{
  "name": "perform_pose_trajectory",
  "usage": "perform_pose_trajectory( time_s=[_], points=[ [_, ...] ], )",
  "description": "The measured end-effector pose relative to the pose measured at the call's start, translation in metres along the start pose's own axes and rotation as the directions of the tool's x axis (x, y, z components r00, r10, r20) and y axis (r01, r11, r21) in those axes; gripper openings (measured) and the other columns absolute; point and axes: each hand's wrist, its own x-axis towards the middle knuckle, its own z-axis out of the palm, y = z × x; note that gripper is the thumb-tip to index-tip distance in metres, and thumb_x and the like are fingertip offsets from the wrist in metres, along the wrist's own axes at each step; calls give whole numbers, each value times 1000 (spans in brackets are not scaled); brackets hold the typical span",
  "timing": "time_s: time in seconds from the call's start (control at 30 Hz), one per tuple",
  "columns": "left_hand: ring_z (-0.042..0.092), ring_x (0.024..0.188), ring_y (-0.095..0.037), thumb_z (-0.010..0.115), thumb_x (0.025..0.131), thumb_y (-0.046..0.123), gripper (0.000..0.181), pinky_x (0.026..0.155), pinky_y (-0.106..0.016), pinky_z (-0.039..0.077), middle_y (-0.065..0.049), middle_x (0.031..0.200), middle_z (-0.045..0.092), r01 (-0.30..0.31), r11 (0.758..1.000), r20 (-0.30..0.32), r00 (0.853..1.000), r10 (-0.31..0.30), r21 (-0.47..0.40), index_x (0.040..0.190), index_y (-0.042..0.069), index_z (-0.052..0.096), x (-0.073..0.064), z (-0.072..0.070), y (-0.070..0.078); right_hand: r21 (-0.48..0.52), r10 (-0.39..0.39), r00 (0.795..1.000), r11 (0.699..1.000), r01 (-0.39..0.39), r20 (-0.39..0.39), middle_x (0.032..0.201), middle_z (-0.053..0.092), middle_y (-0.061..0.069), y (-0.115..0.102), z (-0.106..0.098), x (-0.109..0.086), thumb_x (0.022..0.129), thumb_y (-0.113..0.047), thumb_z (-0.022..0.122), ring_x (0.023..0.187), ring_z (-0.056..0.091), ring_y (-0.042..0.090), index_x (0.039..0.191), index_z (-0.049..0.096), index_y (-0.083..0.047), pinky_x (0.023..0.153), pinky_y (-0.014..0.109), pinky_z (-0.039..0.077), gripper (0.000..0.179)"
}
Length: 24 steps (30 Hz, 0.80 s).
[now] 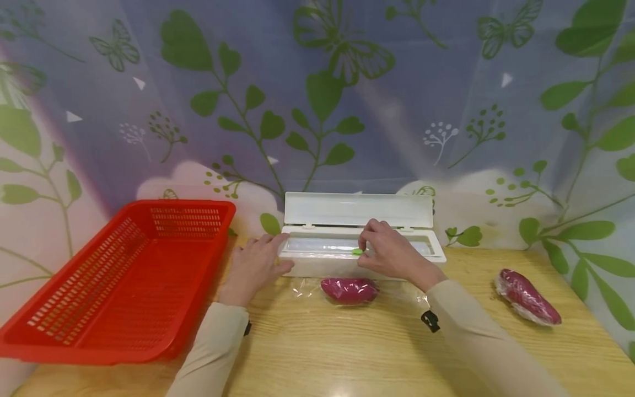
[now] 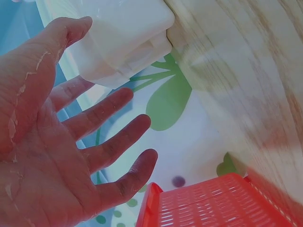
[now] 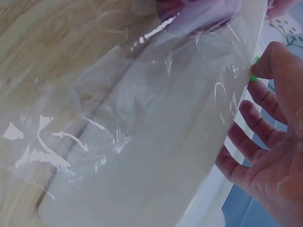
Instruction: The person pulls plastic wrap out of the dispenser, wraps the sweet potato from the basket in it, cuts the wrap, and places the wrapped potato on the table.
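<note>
A white cling film dispenser [image 1: 317, 268] stands against the backdrop with its lid [image 1: 358, 209] raised. My right hand [image 1: 392, 251] pinches the small green slide cutter [image 1: 357, 251] on its front rail between thumb and index finger. At the dispenser's left end, my left hand [image 1: 255, 267] rests thumb and index finger against the corner; its other fingers spread straight in the left wrist view. Clear film [image 3: 128, 123] hangs from the dispenser's front onto the table. A purple sweet potato [image 1: 349, 290] lies at the film, just in front of the dispenser.
A red plastic basket [image 1: 198, 309] with slotted sides sits on the left of the wooden table [image 1: 317, 353]. Toward the right edge lies another purple sweet potato [image 1: 528, 298], wrapped in film. Behind the table hangs a leaf-and-butterfly backdrop [image 1: 397, 138].
</note>
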Motion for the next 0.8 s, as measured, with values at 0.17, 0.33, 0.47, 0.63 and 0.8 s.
perform_pose_trajectory(
  time_s=[0.17, 0.33, 0.47, 0.63, 0.8],
  points=[
    [61, 121, -47, 67, 93, 44, 60, 93, -69, 49, -14, 139, 64, 7, 1000, 0, 1000, -7, 12, 147, 23, 52, 0, 0, 1, -15, -6, 1000, 1000, 6, 13, 102, 58, 8, 2, -1, -1, 79, -20, 68, 92, 53, 24, 89, 67, -13, 80, 37, 47, 12],
    [62, 120, -46, 67, 94, 45, 60, 92, -68, 50, -15, 138, 65, 6, 1000, 4, 1000, -6, 23, 147, 22, 52, -1, -1, 2, -29, 4, 999, 1000, -3, 36, 102, 57, 7, 0, -3, -2, 79, -21, 70, 92, 52, 23, 89, 67, -13, 78, 36, 48, 13],
    [62, 120, -45, 67, 93, 46, 61, 89, -67, 51, -14, 139, 65, 4, 999, 2, 1000, -4, 53, 147, 22, 52, -1, -2, 2, -53, 2, 999, 999, 0, 46, 100, 55, 5, -2, -4, 0, 79, -21, 70, 91, 51, 22, 88, 66, -15, 77, 37, 47, 12],
    [60, 123, -46, 65, 93, 45, 61, 91, -67, 50, -14, 142, 63, 22, 999, 20, 1000, -23, 49, 148, 21, 52, -1, -4, 3, -72, 25, 997, 997, -19, 77, 101, 55, 4, -4, -7, 1, 80, -22, 70, 90, 51, 22, 89, 66, -15, 76, 36, 48, 12],
    [56, 128, -46, 63, 93, 42, 62, 97, -70, 46, -13, 146, 60, 39, 999, 53, 998, -39, 9, 150, 21, 50, 1, -6, 6, -126, 33, 996, 992, -22, 85, 101, 55, 4, 0, -13, -3, 80, -21, 70, 90, 52, 22, 88, 65, -16, 74, 36, 48, 11]
  ],
)
